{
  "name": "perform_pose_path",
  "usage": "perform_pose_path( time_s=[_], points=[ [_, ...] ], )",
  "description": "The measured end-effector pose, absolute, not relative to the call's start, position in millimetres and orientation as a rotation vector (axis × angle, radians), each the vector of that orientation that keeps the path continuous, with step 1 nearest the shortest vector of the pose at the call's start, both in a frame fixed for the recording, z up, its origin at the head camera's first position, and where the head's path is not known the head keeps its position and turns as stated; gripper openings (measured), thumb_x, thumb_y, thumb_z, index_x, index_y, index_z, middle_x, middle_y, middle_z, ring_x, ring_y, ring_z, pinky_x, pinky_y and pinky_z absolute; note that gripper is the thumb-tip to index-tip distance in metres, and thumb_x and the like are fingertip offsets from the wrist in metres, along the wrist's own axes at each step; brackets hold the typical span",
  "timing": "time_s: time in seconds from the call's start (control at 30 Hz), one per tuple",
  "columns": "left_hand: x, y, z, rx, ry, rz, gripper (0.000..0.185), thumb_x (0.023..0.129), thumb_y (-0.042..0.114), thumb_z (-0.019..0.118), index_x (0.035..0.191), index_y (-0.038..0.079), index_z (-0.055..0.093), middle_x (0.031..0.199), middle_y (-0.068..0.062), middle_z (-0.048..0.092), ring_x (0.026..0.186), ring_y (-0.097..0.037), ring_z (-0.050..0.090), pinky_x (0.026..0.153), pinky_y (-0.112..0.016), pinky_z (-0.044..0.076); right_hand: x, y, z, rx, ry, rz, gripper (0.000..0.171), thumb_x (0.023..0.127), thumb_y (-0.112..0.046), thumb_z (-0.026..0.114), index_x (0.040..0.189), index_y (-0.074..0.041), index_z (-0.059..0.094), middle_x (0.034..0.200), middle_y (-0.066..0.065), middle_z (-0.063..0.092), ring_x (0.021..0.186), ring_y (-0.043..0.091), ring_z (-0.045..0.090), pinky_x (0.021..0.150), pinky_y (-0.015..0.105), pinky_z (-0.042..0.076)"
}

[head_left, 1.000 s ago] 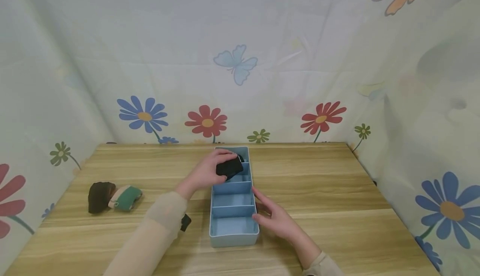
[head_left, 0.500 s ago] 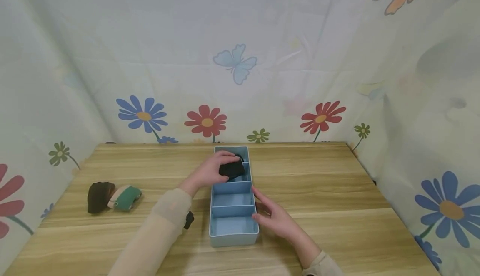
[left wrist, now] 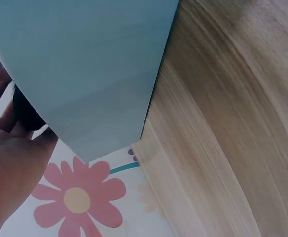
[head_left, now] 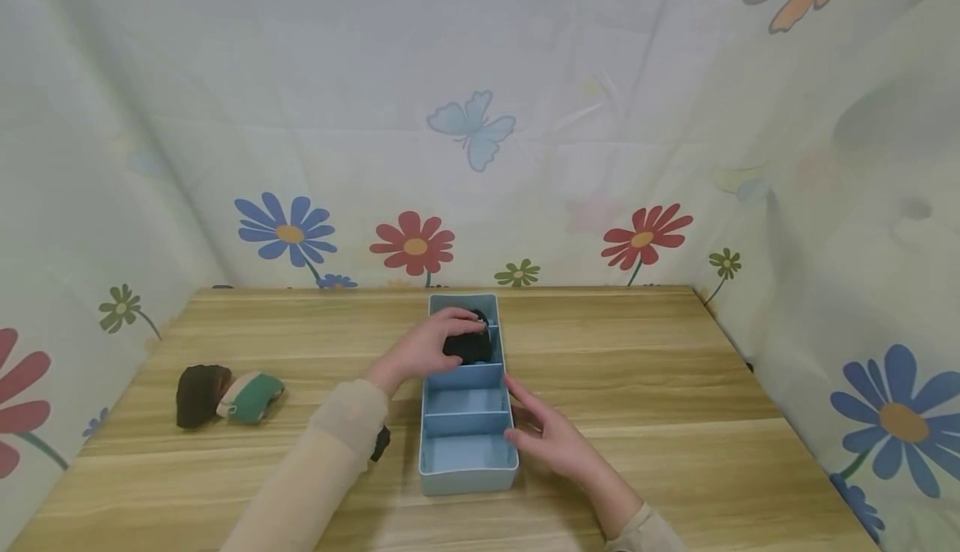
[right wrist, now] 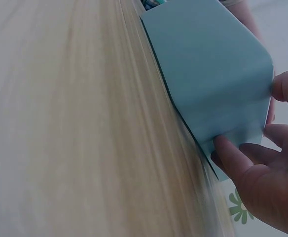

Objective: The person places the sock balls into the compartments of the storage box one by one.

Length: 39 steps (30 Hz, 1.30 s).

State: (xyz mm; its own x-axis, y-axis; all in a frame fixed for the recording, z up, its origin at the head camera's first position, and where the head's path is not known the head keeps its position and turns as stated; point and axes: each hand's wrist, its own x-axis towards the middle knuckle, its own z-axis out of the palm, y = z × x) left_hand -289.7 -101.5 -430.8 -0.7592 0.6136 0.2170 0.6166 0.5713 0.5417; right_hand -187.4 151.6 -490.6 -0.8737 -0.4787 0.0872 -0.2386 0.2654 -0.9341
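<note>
A long light-blue divided tray lies in the middle of the wooden table, its outer wall filling the left wrist view and the right wrist view. My left hand grips a rolled black sock and holds it down inside one of the far compartments. My right hand rests with straight fingers against the tray's right wall near its front end. The two nearest compartments hold nothing.
A dark brown sock roll and a green-and-cream sock roll lie side by side at the table's left. A small black object sits under my left forearm. Flower-printed cloth walls enclose the table on three sides.
My left hand has lowered the black sock from above the tray's rim down into a far compartment. The right hand has stayed against the tray's side.
</note>
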Motion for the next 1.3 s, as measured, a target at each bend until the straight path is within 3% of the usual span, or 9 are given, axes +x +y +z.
perform_pose_path(
  time_s=[0.27, 0.87, 1.3],
  points=[
    [-286, -100, -428, -0.998, -2.824, -1.036, 0.051, 0.088, 0.004, 0.072, 0.137, 0.01, 0.06, 0.147, -0.011, 0.047, 0.136, -0.033, 0.041, 0.108, -0.051, 0.039, -186, 151, -489, -0.682, 2.297, -1.671, 0.071, 0.096, -0.01, 0.063, 0.157, -0.009, 0.027, 0.159, 0.018, 0.027, 0.135, 0.045, 0.041, 0.107, 0.055, 0.036],
    [-274, -110, -430, -0.772, -2.782, -1.08, 0.049, 0.088, 0.013, 0.075, 0.135, 0.013, 0.062, 0.132, -0.009, 0.061, 0.123, -0.029, 0.053, 0.104, -0.05, 0.044, -185, 150, -489, -0.674, 2.323, -1.673, 0.07, 0.095, -0.008, 0.064, 0.156, -0.008, 0.029, 0.158, 0.02, 0.029, 0.134, 0.045, 0.042, 0.107, 0.055, 0.036],
    [-265, -133, -439, -0.691, -2.675, -1.185, 0.051, 0.087, 0.013, 0.076, 0.135, 0.007, 0.059, 0.129, -0.011, 0.062, 0.115, -0.029, 0.059, 0.099, -0.051, 0.048, -186, 150, -492, -0.704, 2.317, -1.698, 0.071, 0.095, -0.007, 0.065, 0.156, -0.005, 0.029, 0.158, 0.021, 0.029, 0.133, 0.045, 0.043, 0.108, 0.053, 0.036]
  ],
)
